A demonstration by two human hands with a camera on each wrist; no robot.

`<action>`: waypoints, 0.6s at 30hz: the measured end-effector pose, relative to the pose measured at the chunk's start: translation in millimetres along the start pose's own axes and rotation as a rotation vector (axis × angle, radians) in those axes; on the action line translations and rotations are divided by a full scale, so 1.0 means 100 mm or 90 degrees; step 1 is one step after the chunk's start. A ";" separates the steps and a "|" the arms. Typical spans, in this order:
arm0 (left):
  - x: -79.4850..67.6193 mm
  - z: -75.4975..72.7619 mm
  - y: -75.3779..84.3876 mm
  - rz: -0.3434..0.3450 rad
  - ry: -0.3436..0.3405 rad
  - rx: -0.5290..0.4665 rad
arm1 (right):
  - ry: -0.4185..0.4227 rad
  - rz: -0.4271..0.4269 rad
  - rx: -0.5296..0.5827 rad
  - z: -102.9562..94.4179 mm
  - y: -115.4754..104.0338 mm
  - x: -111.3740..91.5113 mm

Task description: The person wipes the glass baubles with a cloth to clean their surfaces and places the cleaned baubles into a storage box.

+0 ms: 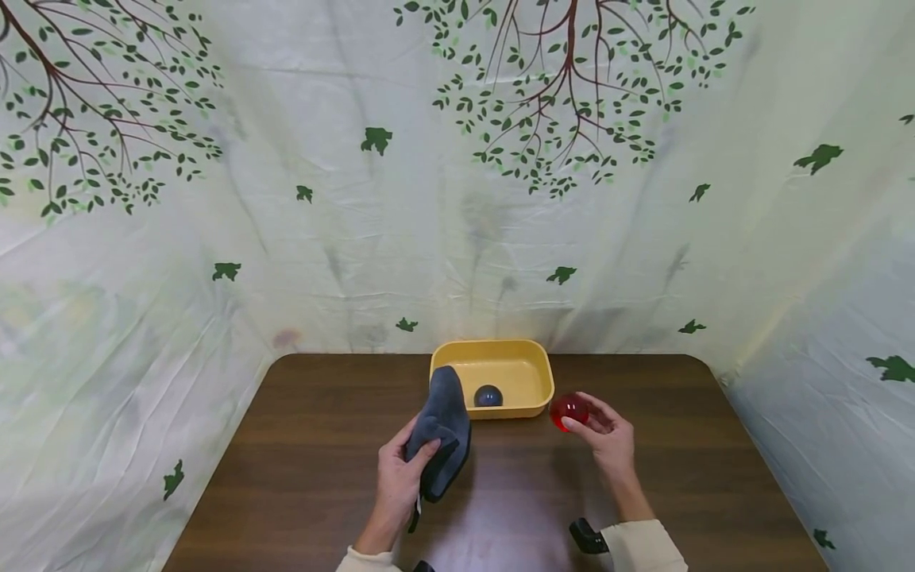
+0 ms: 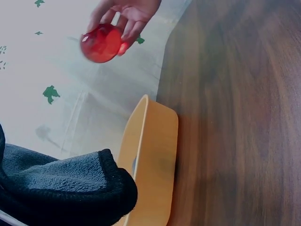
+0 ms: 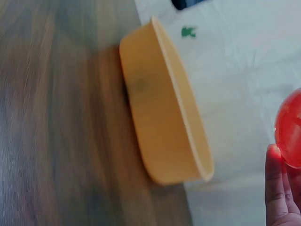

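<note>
Right grip (image 1: 608, 439) around red ball (image 1: 569, 410), left grip (image 1: 399, 475) around fabric (image 1: 445, 417)

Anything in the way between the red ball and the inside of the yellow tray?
Nothing visible. The right hand holds the red ball above rim level, just off the yellow tray's near right corner. The blue-gray cloth in the left hand overlaps only the tray's left side in the head view.

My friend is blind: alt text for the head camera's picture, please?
A person's left hand holds a blue-grey fabric item, the right hand a translucent red ball, above a brown wooden table bearing a yellow rectangular tub with a dark ball inside.
</note>
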State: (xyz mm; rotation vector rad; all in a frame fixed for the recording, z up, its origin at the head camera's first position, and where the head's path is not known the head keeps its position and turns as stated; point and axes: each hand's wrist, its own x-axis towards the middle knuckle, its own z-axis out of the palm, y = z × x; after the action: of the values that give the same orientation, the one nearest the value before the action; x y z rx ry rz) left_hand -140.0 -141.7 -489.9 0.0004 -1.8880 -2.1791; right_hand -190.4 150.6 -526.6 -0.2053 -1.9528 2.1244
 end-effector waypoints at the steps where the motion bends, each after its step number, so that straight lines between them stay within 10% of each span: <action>1: 0.00 0.00 -0.01 0.000 0.000 0.000 | -0.008 -0.002 -0.002 0.04 -0.02 -0.01; 18: 0.02 0.01 -0.01 0.004 -0.006 -0.001 | -0.115 -0.039 0.077 0.69 -0.18 -0.28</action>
State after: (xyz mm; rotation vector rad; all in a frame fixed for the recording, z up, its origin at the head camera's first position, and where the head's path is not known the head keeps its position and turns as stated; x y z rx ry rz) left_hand -142.7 -141.5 -490.4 -0.0168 -1.8888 -2.1805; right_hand -180.6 77.8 -504.2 0.0710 -1.8879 2.2822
